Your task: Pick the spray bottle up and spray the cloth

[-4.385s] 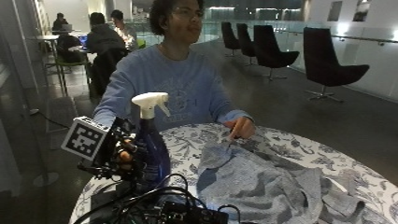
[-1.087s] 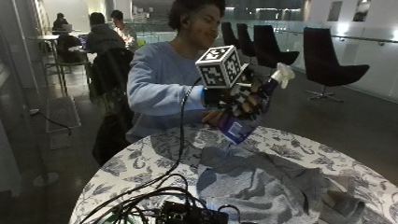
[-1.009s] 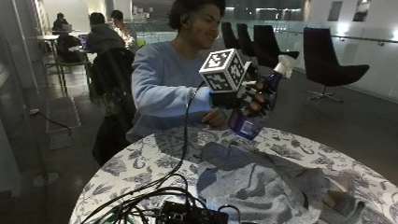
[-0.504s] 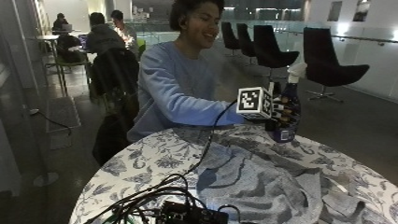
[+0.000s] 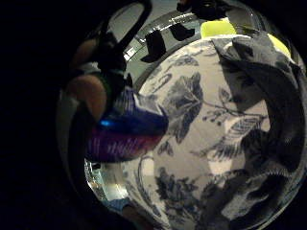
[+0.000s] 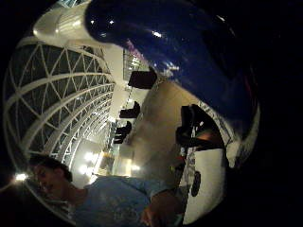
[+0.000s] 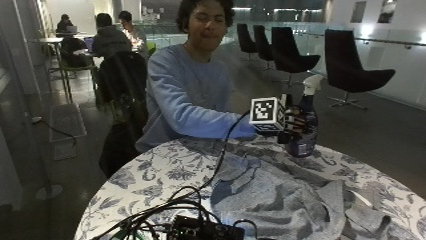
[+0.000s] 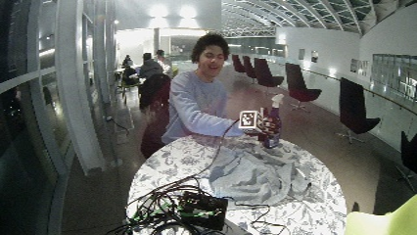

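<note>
Blue spray bottle [image 7: 303,125] upright, gripped by gloved right hand [image 7: 291,127], beside grey cloth [image 7: 279,197].

The dark blue spray bottle [image 6: 189,61] looms close to the palm, above a seated person [image 6: 109,198].

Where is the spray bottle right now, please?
In the outside view, the bottle stands upright at the table's far edge, gripped by the gloved hand, beside the cloth.

person [image 7: 193,95] wears a pale blue long-sleeved sweatshirt w/ round neck, faint print across chest, sleeves down to wrists; right hand [image 7: 295,127] in a black glove w/ black straps; dark cable runs from glove down toward table; other hand not seen in outside views
</note>
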Tool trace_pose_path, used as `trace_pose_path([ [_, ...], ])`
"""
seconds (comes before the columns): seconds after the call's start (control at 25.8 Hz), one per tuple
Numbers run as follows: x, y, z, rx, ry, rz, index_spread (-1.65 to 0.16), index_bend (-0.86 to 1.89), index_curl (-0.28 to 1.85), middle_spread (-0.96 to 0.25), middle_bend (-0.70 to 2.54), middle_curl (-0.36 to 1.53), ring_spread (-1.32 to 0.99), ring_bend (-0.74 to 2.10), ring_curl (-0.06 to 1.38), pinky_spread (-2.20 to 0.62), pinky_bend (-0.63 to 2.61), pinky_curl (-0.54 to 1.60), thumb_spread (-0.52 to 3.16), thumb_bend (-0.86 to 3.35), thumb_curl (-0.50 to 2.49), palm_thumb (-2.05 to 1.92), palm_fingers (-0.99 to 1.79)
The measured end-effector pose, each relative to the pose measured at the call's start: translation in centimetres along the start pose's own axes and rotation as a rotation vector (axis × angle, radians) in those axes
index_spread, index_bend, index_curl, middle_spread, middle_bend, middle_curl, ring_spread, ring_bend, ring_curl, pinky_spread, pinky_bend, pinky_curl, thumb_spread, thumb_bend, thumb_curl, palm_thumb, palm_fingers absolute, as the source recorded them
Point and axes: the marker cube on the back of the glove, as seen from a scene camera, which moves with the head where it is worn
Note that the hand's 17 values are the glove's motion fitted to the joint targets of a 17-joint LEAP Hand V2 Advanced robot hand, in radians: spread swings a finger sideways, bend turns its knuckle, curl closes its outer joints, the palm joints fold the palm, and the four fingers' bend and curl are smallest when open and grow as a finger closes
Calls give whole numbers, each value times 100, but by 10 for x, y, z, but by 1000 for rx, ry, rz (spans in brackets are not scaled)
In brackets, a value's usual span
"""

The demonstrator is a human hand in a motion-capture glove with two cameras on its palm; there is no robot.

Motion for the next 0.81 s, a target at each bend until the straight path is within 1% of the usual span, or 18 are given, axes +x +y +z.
trace_pose_path([
  [0.08, -3, 11, -12, -27, 25, -11, -32, -2, 10, -5, 26, 41, 0, 52, 37, 16, 55, 40, 85, -4, 50, 99, 51],
  [0.19, -3, 29, -42, -63, 96, -17, -34, 0, 8, -3, 26, 40, 1, 50, 35, 17, 59, 40, 88, -4, 49, 95, 46],
  [0.39, 11, 77, -103, -103, 318, -8, -36, 10, 10, 1, 24, 39, 5, 41, 32, 18, 61, 40, 94, -5, 47, 87, 37],
  [0.5, 28, 114, -146, -63, 489, -3, -36, 16, 13, 2, 26, 39, 6, 37, 29, 19, 57, 38, 97, -4, 46, 84, 40],
  [0.62, 50, 151, -195, 0, 630, 19, -36, 16, 15, 2, 28, 39, 7, 34, 28, 20, 54, 36, 100, -3, 45, 82, 43],
  [0.81, 75, 224, -254, 116, 738, 145, -37, 17, 19, 2, 29, 39, 8, 32, 28, 20, 49, 35, 103, -2, 44, 81, 48],
])
